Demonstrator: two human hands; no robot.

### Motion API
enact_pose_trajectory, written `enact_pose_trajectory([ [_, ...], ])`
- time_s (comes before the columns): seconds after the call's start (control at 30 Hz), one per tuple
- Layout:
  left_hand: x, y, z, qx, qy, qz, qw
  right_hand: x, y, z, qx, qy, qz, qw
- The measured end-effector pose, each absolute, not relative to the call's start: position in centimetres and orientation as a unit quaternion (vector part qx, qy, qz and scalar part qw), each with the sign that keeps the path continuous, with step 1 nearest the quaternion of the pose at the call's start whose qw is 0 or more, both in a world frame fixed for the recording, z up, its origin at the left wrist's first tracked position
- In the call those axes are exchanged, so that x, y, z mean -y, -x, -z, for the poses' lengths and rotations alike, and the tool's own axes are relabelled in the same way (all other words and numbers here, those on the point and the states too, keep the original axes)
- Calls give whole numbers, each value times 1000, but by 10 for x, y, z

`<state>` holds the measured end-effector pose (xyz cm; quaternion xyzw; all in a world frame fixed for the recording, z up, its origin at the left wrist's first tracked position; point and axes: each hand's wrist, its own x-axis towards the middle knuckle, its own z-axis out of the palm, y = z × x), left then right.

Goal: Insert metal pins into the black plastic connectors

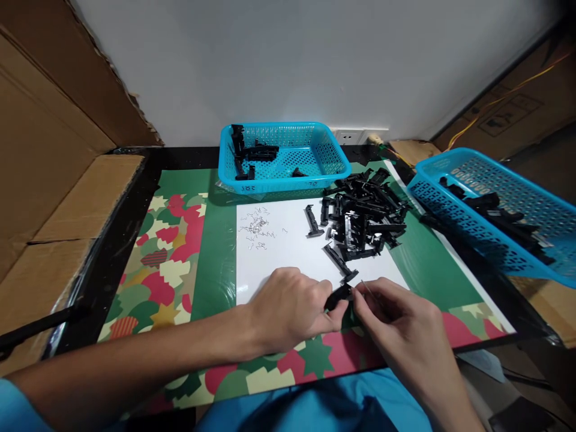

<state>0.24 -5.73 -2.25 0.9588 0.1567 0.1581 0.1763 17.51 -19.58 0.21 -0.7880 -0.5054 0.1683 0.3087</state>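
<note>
My left hand (pixel 292 309) is closed round a small black plastic connector piece (pixel 338 295) near the front edge of the white sheet (pixel 288 252). My right hand (pixel 396 318) meets it from the right, its fingers pinched on a thin metal pin (pixel 365 288) at the piece's end. A pile of similar black plastic pieces (pixel 362 216) lies on the sheet beyond my hands. A small heap of tiny metal clips (pixel 257 228) rests at the sheet's far left.
A blue basket (pixel 324 153) with a few black pieces stands at the back. A second blue basket (pixel 531 198) with black pieces sits at the right. Cardboard (pixel 58 198) lines the left side. A patterned green mat (pixel 175 252) covers the table.
</note>
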Motion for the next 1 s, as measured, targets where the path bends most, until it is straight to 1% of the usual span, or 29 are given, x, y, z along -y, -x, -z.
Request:
enact_pose_trajectory([
  [0.3,53,-3,13,-182,-946,-127,236,196,-162,6,523,767,-77,362],
  [0.47,51,-3,8,-189,-943,-111,251,197,-157,10,542,762,-24,354],
  [0.6,51,-2,10,-179,-949,-117,232,196,-157,11,568,746,-3,348],
  [0.83,54,-2,14,-158,-966,-129,161,200,-162,12,598,732,-18,326],
  [1.0,55,-2,17,-153,-964,-148,160,204,-167,9,598,727,-33,335],
])
